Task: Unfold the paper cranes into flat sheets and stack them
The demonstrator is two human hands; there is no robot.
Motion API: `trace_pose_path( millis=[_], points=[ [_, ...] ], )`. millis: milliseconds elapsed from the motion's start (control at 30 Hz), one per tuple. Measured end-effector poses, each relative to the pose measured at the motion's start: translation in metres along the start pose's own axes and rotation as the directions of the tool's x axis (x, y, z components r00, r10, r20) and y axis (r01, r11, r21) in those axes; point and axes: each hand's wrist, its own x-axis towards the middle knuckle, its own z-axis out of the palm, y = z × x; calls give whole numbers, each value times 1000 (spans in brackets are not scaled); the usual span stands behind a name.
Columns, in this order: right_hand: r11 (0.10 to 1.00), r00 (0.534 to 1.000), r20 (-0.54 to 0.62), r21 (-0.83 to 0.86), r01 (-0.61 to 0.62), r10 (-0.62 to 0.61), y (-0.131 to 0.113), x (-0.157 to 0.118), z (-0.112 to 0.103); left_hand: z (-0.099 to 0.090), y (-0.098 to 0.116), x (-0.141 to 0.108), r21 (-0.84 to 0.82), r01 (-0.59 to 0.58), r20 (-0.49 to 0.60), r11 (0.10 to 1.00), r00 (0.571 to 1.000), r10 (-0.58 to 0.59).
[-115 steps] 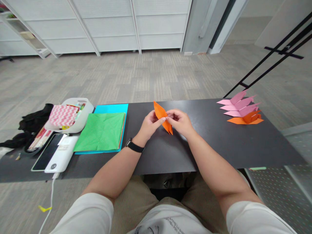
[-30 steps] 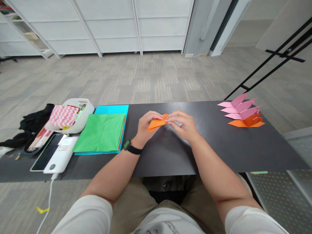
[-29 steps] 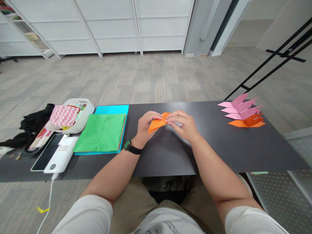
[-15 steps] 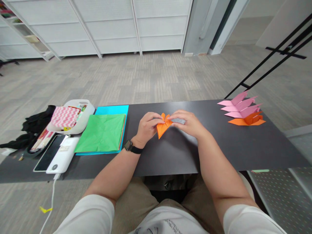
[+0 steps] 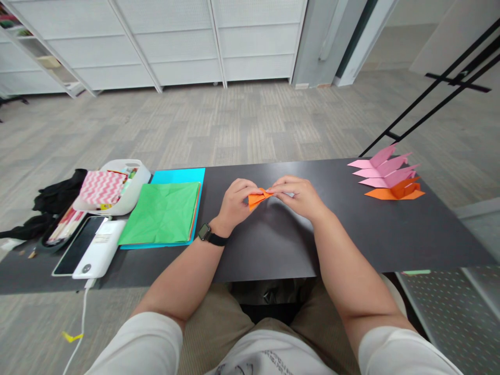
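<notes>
A folded piece of orange origami paper [image 5: 257, 199] is held just above the dark table between my two hands. My left hand [image 5: 235, 200] pinches its left side, the thumb and fingers closed on it. On the other side my right hand [image 5: 299, 195] grips the right end between thumb and fingertips. Part of the paper is hidden behind the fingers. At the table's right end stand pink origami cranes [image 5: 385, 169] in a row, with an orange origami crane [image 5: 396, 192] nearest me.
Left of my hands lies a stack of green paper [image 5: 162, 213] over blue sheets [image 5: 179, 175]. Farther left are a white basket [image 5: 136, 190], a phone [image 5: 80, 247], a white power bank [image 5: 100, 250] with a cable, and black cloth [image 5: 58, 192]. A black metal stand [image 5: 414, 104] rises behind the table's right end.
The orange paper has turned in my fingers: its point faced down toward me before, and now it looks flatter and narrower, stretched sideways. Both hands still hold it at nearly the same spot.
</notes>
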Motion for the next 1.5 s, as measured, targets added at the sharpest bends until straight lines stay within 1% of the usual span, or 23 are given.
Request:
trace_pose_path(
  millis=[67,167,233,267,333,433,500,567,667,800,900,1067,1167,1233,1333,1433,1500],
  points=[
    [1000,1000,3,18,-16,16,-1,1,-1,2,-4,-1,37,-39,-2,999,999,39],
    [995,997,26,63,-73,72,-2,1,-3,3,-6,-2,65,-141,10,988,990,141],
    [983,990,74,127,-132,124,-1,0,-3,3,-4,-2,42,-174,21,984,985,173],
    [971,983,107,172,-166,149,-1,0,-2,3,-2,-1,20,-167,22,986,986,167],
    [933,966,167,270,-236,196,0,-1,0,4,2,-2,-38,-97,24,995,995,98],
    [865,943,187,381,-327,274,-1,0,5,5,6,-4,-164,95,52,982,995,-87],
    [819,928,161,436,-373,337,-3,1,9,8,7,-6,-274,231,70,934,973,-220],
    [778,913,138,484,-401,384,-6,1,13,11,7,-6,-397,347,96,850,937,-337],
    [761,903,114,502,-411,413,-10,1,20,16,8,-5,-526,454,144,719,881,-451],
    [786,895,91,446,-429,437,-12,1,29,21,9,-4,-594,515,130,619,820,-557],
    [784,883,97,422,-454,459,-11,1,33,22,9,-4,-632,542,122,554,775,-620],
    [713,842,229,452,-537,489,-9,0,34,21,11,-3,-669,559,141,489,742,-656],
    [727,838,241,418,-545,489,-8,0,34,21,12,-2,-680,576,155,454,718,-679],
    [736,837,246,399,-547,489,-7,-1,33,20,10,-1,-706,561,134,432,705,-697],
    [711,816,287,399,-579,502,-4,-1,32,16,4,2,-755,520,87,399,683,-725],
    [684,793,354,404,-608,496,-2,-1,31,13,-2,4,-755,520,78,400,677,-732],
    [691,795,376,400,-602,475,-2,0,31,13,-4,3,-725,541,87,426,686,-722]
  ],
)
